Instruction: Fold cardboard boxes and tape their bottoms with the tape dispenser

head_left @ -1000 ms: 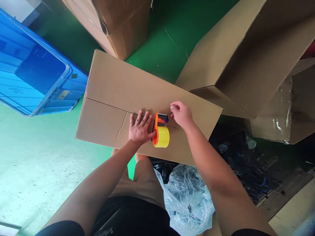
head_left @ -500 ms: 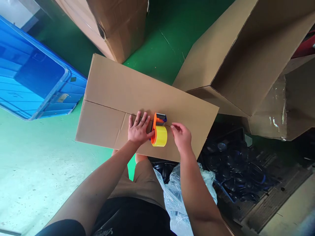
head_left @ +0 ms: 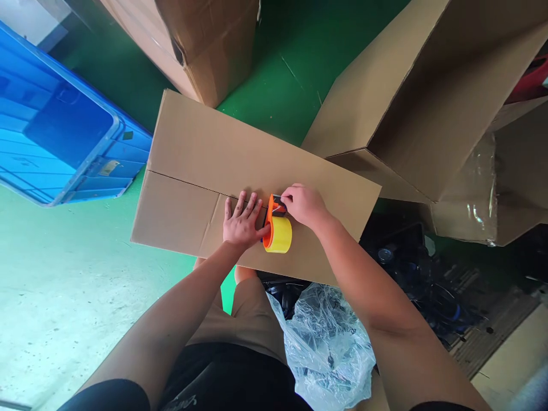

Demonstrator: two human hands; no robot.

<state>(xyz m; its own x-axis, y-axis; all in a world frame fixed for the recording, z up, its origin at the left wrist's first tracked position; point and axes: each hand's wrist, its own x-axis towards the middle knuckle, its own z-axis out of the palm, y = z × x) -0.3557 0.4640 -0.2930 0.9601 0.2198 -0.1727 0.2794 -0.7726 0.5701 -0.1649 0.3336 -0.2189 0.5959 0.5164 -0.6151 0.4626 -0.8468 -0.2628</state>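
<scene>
A flattened cardboard box [head_left: 205,154] lies across my lap. On it stands an orange tape dispenser [head_left: 277,228] with a yellow tape roll. My left hand [head_left: 243,221] is pressed flat on the cardboard, fingers spread, its thumb against the dispenser's orange side. My right hand [head_left: 303,204] is curled at the blue head of the dispenser, fingertips pinched there; whether it grips the tape end I cannot tell.
A blue plastic crate [head_left: 55,125] sits on the green floor at left. Large open cardboard boxes [head_left: 419,97] stand at right, another [head_left: 201,40] at the top. A clear plastic bag [head_left: 327,348] lies by my knee, dark parts [head_left: 428,285] beside it.
My right hand dropped toward the roll's right side, then came back up to the dispenser's head. My left hand stayed flat on the cardboard.
</scene>
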